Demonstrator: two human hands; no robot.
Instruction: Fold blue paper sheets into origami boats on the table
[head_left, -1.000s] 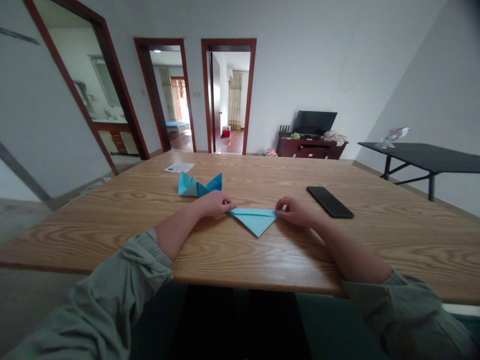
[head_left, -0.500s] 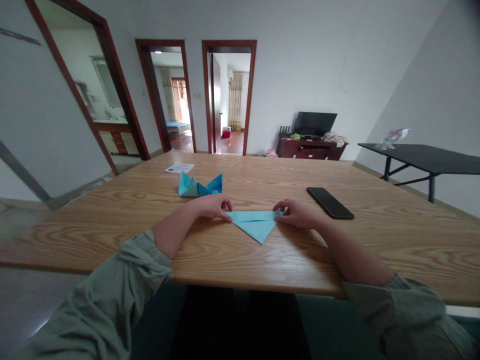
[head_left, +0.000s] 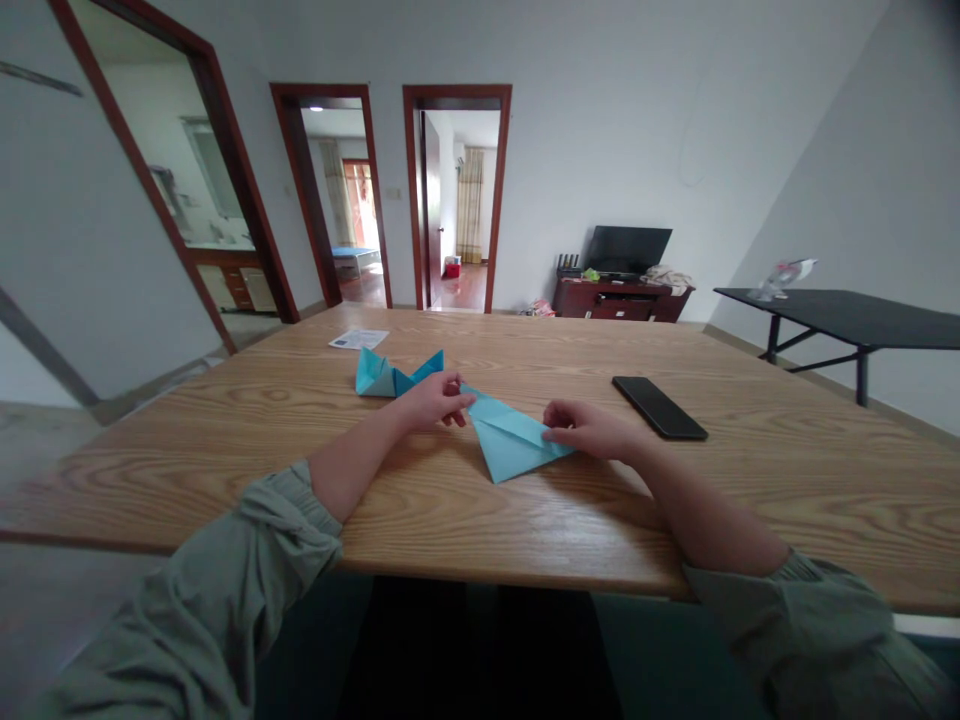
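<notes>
**Left grip:** our left grip (head_left: 435, 402) is nearly closed, with thumb and fingers pinching the far corner of the blue origami paper (head_left: 510, 437).
**Right grip:** our right grip (head_left: 589, 430) is loosely curled, its fingertips (head_left: 551, 436) on the paper's right side; we cannot tell whether it pinches.
**Paper:** a folded triangle on the wooden bench (head_left: 480, 520), between our hands, with its point toward us.
**Things nearby:** a folded blue origami model (head_left: 379, 375) sits just beyond our left grip; a black smartphone (head_left: 660, 407) lies flat near our right grip.
**Rest:** a printed sheet (head_left: 358, 338) lies toward the bench's far edge; beyond stand a dark wooden cabinet (head_left: 619, 310) and a black side table (head_left: 840, 325).
</notes>
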